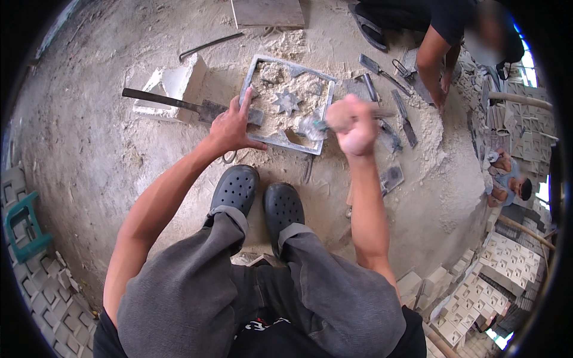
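Note:
A square metal mould frame point(290, 147) lies on the dusty floor in front of my feet, with pale powder and lumps inside. A grey star-shaped piece point(287, 102) shows at its middle. My left hand point(230, 128), fingers spread, rests at the frame's left edge, beside a flat metal blade point(255, 117) with a long dark handle point(158, 100). Over the frame's right edge, my right hand point(357, 128) is closed round a brush-like tool point(314, 127). Motion blurs this tool; its pale tip is over the frame's lower right corner.
A broken white block point(170, 89) and bent rod point(210, 46) lie left. Right of the mould are several trowels point(404, 118) and a powder heap point(427, 134). Another person's hand point(440, 95) reaches down there. Patterned blocks point(510, 262) and a second person point(508, 179) are farther right.

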`<state>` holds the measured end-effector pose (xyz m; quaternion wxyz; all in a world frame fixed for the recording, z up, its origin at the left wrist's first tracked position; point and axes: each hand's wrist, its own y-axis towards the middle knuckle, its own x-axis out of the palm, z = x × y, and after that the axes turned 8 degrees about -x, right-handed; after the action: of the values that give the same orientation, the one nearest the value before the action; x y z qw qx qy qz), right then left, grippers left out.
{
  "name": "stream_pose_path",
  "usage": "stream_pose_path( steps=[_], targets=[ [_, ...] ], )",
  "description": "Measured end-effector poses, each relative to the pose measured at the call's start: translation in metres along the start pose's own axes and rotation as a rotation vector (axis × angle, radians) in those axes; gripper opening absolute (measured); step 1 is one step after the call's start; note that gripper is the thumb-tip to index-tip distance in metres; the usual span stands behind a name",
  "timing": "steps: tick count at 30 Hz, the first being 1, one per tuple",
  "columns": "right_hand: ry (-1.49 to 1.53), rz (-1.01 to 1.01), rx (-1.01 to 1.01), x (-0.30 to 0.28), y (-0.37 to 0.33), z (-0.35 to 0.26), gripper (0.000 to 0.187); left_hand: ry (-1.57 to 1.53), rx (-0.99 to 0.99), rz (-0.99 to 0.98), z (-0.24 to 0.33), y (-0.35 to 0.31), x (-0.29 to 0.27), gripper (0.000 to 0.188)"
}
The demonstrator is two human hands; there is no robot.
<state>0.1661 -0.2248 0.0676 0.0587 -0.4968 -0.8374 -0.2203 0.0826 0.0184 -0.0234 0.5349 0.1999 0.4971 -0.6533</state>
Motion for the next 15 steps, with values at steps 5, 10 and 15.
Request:
stream_pose_path(
  steps=[5, 10, 15],
  targets=[
    [-0.027, 0.291, -0.142, 0.019, 0.001, -0.038, 0.049, -0.016, 0.025, 0.038, -0.009, 0.000, 0.005, 0.156],
    [-0.332, 0.472, -0.170, -0.025, -0.055, 0.071, 0.043, -0.001, 0.024, 0.009, 0.006, 0.004, 0.006, 0.155],
    [-0.251, 0.527, -0.110, 0.000, -0.019, 0.029, 0.042, 0.014, 0.007, 0.039, -0.005, 0.006, 0.002, 0.156]
  ],
)
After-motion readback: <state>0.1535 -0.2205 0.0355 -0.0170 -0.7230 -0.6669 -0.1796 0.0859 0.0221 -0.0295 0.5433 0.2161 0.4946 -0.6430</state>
